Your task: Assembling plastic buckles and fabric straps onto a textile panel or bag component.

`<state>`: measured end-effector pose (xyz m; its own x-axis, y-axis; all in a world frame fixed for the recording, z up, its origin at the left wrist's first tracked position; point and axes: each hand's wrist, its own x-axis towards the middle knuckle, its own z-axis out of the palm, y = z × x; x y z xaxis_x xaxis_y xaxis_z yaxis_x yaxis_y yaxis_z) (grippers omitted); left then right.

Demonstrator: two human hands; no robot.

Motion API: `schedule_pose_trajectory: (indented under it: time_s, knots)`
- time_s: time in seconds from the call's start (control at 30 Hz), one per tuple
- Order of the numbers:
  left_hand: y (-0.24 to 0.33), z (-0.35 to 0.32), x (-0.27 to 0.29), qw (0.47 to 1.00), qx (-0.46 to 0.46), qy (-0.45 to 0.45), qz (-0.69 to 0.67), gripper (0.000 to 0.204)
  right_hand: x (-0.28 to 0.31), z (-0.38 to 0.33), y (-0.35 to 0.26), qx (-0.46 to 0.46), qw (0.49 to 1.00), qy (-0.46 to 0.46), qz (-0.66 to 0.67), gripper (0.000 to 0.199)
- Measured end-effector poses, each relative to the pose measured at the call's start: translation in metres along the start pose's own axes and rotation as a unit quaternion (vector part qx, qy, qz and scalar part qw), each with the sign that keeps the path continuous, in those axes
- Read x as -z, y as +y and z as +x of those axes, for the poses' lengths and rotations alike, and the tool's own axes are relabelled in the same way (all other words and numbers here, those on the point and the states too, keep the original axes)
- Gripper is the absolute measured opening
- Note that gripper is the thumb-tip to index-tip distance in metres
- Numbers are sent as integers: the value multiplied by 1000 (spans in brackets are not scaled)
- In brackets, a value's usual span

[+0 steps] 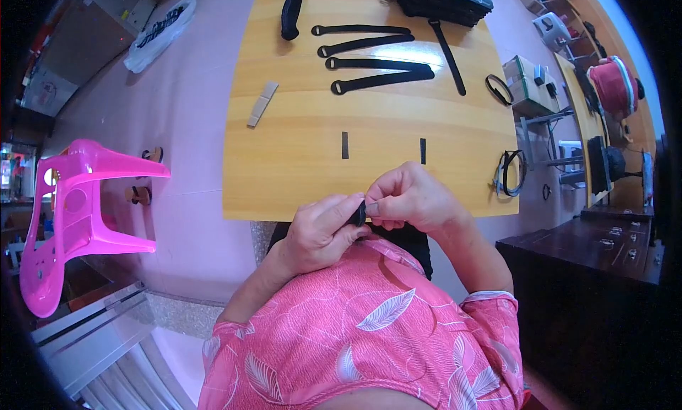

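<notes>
Close to my body, at the table's front edge, my left hand [321,231] is closed around a small black strap-like piece [360,213], most of it hidden by the fingers. My right hand [415,199] pinches at the same piece from the other side, thumb and fingertips together. Beyond the hands, two short dark strips [345,146] lie apart on the wooden table [298,175]. Farther back, several black straps with slotted ends [383,64] are laid out, and one more black strap [447,58] lies slanted to their right.
A stack of black straps [447,1] and a folded black band [291,15] sit at the far edge. Flat beige pieces [263,104] lie left. Toward the right edge are a black loop [499,89] and a coiled cable [509,173]. A pink stool [85,197] stands left.
</notes>
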<state>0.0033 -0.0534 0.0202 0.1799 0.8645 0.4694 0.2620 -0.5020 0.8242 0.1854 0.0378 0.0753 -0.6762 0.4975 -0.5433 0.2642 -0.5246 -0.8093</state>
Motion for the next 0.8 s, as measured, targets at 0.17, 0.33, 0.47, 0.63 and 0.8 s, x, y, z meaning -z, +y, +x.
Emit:
schedule_pose_trajectory:
  time_s: [0.17,0.33,0.47,0.63,0.8]
  knots:
    - [0,2,0,1000,2,-22,-1,44,-2,0,2,-17,1000,8,7,12]
    - [3,3,0,999,-4,-29,19,42,-5,2,11,4,999,37,6,7]
    - [7,7,6,983,144,-36,-109,29,-9,1,15,31,999,37,6,6]
    - [25,18,8,962,245,2,-123,13,-20,2,27,84,994,75,11,4]
    - [36,28,7,972,232,-30,6,12,-23,2,29,76,994,75,-22,5]
